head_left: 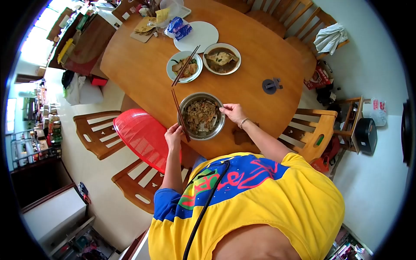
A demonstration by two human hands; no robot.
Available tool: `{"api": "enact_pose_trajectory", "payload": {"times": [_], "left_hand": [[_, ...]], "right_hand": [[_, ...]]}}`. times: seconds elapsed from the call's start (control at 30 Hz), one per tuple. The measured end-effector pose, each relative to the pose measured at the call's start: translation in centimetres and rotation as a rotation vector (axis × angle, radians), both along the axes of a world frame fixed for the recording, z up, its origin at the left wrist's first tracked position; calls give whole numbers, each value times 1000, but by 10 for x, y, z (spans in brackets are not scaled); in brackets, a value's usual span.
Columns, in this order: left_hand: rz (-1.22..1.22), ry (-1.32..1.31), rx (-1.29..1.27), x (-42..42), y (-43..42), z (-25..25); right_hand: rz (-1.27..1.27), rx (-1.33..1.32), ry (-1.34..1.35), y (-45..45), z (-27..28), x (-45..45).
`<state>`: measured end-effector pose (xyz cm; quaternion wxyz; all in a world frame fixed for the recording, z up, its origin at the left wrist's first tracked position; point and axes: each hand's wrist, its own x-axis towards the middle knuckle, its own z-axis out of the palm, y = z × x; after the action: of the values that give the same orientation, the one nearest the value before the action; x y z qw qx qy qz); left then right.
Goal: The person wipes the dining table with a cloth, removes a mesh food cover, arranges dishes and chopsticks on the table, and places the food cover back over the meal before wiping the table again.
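A: What's the biggest thing there?
B: A wooden table (264,47); the steel bowl is sitting near its edge, just in front of the person.
A: And after that?
B: A red mesh cover (141,134) is lying left of the steel bowl, above the chairs. Well beyond the bowl, a white mat (203,35) is lying flat.
A: Now the steel bowl (220,123) itself?
B: It's holding a brown, noodle-like food (200,115). Beyond it, a fish dish (222,73) and, to that one's left, a white food bowl (173,60) are standing.
A: What are the hands doing?
B: The right hand (234,113) is pinching the steel bowl's right rim, thumb and fingers drawn together. The left hand (173,133) is gripping the left rim, fingers curled in; whether it's also pressing the chopsticks there, I can't tell.
A: Which chopsticks?
B: One pair (176,102) is slanting along the steel bowl's left rim; another pair (186,66) is resting across the white food bowl beyond.
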<state>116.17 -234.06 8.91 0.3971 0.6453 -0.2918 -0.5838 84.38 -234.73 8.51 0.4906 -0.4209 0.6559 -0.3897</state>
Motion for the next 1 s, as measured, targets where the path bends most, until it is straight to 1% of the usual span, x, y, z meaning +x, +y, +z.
{"api": "enact_pose_trajectory", "payload": {"times": [0.07, 0.1, 0.17, 0.2, 0.27, 0.3, 0.33, 0.4, 0.43, 0.5, 0.53, 0.6, 0.7, 0.73, 0.8, 0.9, 0.97, 1.0], "left_hand": [[16, 30, 11, 1, 2, 1], [15, 32, 10, 0, 2, 3], [58, 94, 31, -1, 3, 5], [56, 97, 31, -2, 2, 6], [75, 111, 73, -3, 3, 15], [74, 113, 75, -3, 3, 18], [49, 141, 85, -2, 2, 21], [25, 170, 95, -1, -1, 27], [42, 167, 114, -2, -3, 34], [58, 163, 136, -3, -7, 35], [98, 157, 121, -1, -9, 32], [153, 159, 116, 8, -15, 19], [197, 194, 150, 4, -25, 32], [198, 190, 145, 4, -27, 31], [145, 193, 126, 3, -31, 30], [124, 173, 109, 2, -32, 25], [117, 164, 102, 2, -30, 20], [112, 180, 96, 2, -29, 18]], "right_hand": [[-53, 68, -128, -20, 0, -9], [-142, 149, -298, -34, 0, -14], [-215, 268, -290, -67, 7, -29], [-218, 267, -286, -84, 7, -34], [-325, 220, -402, -116, -7, -43], [-326, 222, -400, -129, -13, -47], [-390, 237, -482, -141, -14, -49], [-530, 247, -629, -155, -19, -50], [-530, 248, -629, -159, -23, -51], [-635, 236, -716, -162, -34, -52], [-637, 238, -715, -163, -33, -51], [-685, 155, -730, -161, -32, -48], [-724, 138, -683, -164, -35, -47], [-721, 136, -688, -166, -36, -48], [-773, 100, -587, -168, -37, -53], [-764, 88, -553, -167, -17, -63], [-761, 67, -545, -170, -17, -73], [-740, 71, -498, -175, -16, -79]]}}
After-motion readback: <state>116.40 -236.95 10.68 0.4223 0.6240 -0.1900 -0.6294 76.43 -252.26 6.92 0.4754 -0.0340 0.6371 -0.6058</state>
